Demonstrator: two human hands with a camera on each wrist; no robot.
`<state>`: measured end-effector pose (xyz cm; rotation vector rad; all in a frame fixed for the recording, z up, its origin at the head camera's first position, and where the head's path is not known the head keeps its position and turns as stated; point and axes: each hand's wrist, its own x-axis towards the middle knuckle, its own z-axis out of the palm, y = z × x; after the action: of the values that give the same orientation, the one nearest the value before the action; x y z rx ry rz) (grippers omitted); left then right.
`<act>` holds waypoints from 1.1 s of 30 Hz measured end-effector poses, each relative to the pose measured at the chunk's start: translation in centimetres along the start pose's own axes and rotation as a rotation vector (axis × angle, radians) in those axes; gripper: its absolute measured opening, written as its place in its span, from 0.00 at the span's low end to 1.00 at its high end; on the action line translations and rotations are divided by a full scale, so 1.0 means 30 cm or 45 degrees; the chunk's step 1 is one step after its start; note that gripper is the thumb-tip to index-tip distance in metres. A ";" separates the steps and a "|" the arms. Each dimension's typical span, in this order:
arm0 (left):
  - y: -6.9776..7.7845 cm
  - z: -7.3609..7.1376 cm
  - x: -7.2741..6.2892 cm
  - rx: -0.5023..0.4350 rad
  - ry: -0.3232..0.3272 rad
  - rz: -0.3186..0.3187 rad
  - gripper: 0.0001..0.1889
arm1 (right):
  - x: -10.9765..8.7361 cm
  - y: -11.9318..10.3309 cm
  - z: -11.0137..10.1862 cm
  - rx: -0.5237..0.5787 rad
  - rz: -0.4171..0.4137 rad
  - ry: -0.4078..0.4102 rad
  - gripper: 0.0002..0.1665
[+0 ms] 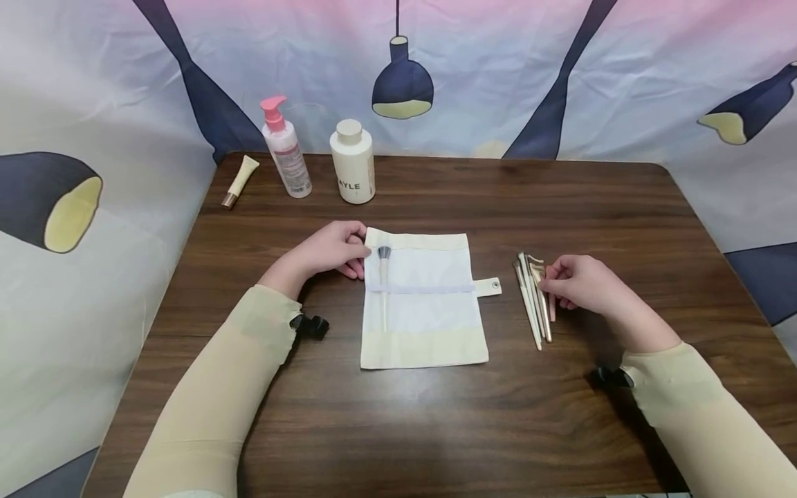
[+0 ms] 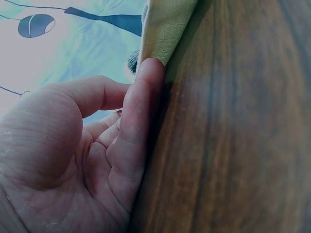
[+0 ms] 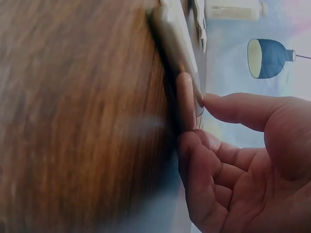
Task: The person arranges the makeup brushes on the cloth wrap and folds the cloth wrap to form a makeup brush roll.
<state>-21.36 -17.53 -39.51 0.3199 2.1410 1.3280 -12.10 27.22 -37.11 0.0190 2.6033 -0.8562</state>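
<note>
An open cream fabric brush roll [image 1: 436, 315] lies flat, with a snap tab [image 1: 488, 287] on its right. One makeup brush [image 1: 384, 266] stands in its left slot, dark bristles toward the back. My left hand [image 1: 333, 249] pinches the roll's upper left edge between thumb and index finger; the left wrist view shows the fabric edge [image 2: 167, 31] at the fingertips. To the right, several pale and gold makeup brushes [image 1: 531, 304] lie side by side. Over their right side, my right hand [image 1: 582, 282] pinches at a brush; a pinkish handle [image 3: 185, 99] shows by the fingertips.
Behind the roll stand a white bottle [image 1: 353, 169] and a pump bottle [image 1: 289, 159] with a pink top. A small cream tube [image 1: 240, 181] lies at the back left. The dark wooden table [image 1: 398, 429] meets a printed cloth backdrop [image 1: 473, 83] at its far edge.
</note>
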 end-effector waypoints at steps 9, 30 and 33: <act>-0.001 0.002 0.005 -0.001 -0.002 0.003 0.14 | 0.005 -0.016 0.009 -0.176 -0.013 0.042 0.23; 0.008 -0.006 -0.002 0.010 -0.007 -0.005 0.14 | 0.054 -0.012 0.032 -0.148 0.002 0.078 0.20; 0.009 -0.007 -0.003 0.013 -0.016 -0.013 0.15 | 0.060 -0.017 0.032 -0.161 -0.003 0.071 0.19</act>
<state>-21.45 -17.61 -39.19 0.3201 2.1373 1.3064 -13.46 26.07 -38.19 0.0049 2.7051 -0.6996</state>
